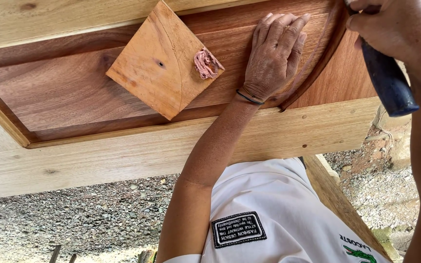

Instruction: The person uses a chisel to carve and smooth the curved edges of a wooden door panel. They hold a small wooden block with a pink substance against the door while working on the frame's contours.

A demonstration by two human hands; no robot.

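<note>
Two hands busy: my left hand (274, 53) flat, fingers spread, pressing reddish door panel (74, 92) beside curved moulding (317, 58). My right hand (400, 29) clenched round dark blue tool handle (388, 80); tip out of view. Square wood offcut (159, 61) lies loose on panel, pink filler lump (205, 63) at its edge. Risks, I judge: tool slips toward left fingers; nudged offcut slides, smears filler on panel.

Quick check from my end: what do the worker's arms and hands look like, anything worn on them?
Both arms are bare to the upper arm: no gloves, no long sleeves. The left hand has a thin dark band around its wrist and no visible rings. The right hand shows nothing worn. A white short-sleeved shirt with a black sewn patch covers the torso.
</note>
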